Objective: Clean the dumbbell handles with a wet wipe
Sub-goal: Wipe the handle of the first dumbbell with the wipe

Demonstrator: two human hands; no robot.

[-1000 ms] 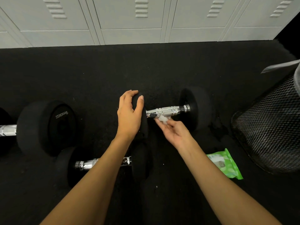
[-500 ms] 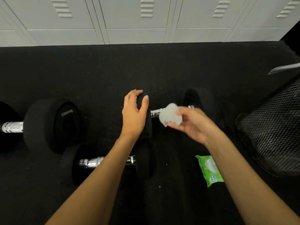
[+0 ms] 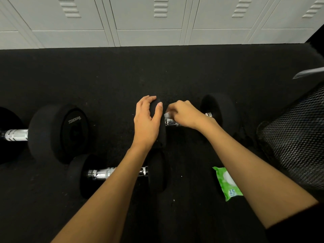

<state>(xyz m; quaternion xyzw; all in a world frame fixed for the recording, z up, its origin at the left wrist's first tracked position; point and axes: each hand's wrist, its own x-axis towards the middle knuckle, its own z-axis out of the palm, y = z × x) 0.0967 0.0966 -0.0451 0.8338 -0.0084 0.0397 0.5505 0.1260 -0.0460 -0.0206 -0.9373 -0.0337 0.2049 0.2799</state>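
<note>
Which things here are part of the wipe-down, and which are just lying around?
Job: middle dumbbell, gripped by left hand; wipe, in right hand on its handle; wipes pack; near dumbbell and big dumbbell, probably next.
Idle: mesh bin; lockers.

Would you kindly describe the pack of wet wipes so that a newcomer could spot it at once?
Start at the black mesh bin on the right edge. On the dark floor just left of its base lies the wet wipe pack, flat and partly under the right forearm. It is the only bright green thing there, marked 15.
</note>
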